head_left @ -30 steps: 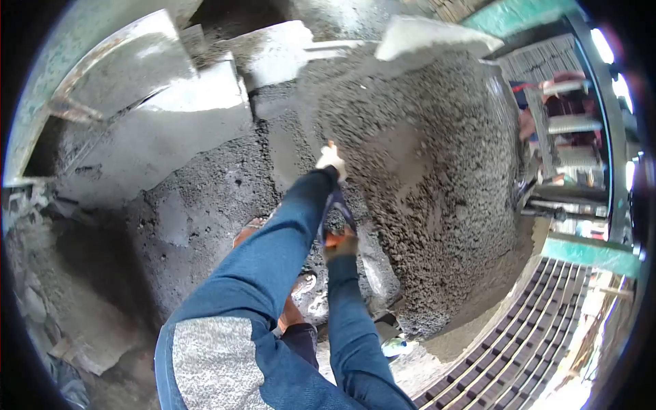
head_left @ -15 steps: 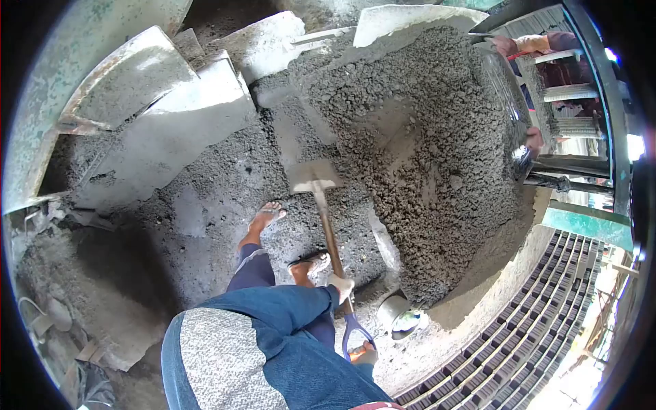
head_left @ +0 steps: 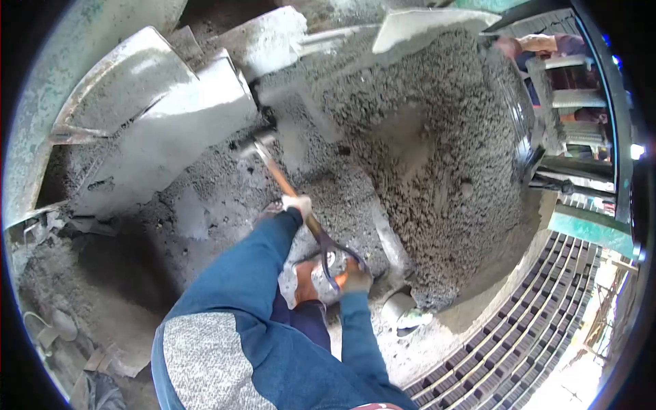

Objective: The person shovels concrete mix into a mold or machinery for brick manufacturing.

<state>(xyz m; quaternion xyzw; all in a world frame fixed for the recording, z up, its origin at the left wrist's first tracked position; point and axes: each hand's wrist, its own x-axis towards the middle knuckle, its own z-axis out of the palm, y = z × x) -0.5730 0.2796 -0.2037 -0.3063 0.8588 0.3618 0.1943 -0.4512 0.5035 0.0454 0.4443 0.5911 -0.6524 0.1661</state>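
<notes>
A shovel slants across the middle of the head view, its wooden shaft [head_left: 277, 172] running up and left to a metal blade [head_left: 258, 144]. My left hand [head_left: 297, 203], pale as if gloved, is closed around the lower shaft. At the near end, my right hand [head_left: 355, 277] grips the dark loop handle [head_left: 324, 243]. The blade is over the grey, crumbly floor beside the edge of a light metal sheet [head_left: 191, 119]. To the right of the shovel lies a large heap of wet grey mix [head_left: 451, 164].
Machine frame bars [head_left: 581, 164] stand at right, with another person's arm [head_left: 540, 45] beyond the heap. Rows of dark blocks [head_left: 506, 328] line the lower right. A small bucket [head_left: 398, 309] sits by the heap's near edge. Curved metal plates [head_left: 130, 82] stand upper left.
The shovel has swung forward and left, its blade moving from beside the heap toward the metal sheet. Both hands moved with it, and my body leans farther forward.
</notes>
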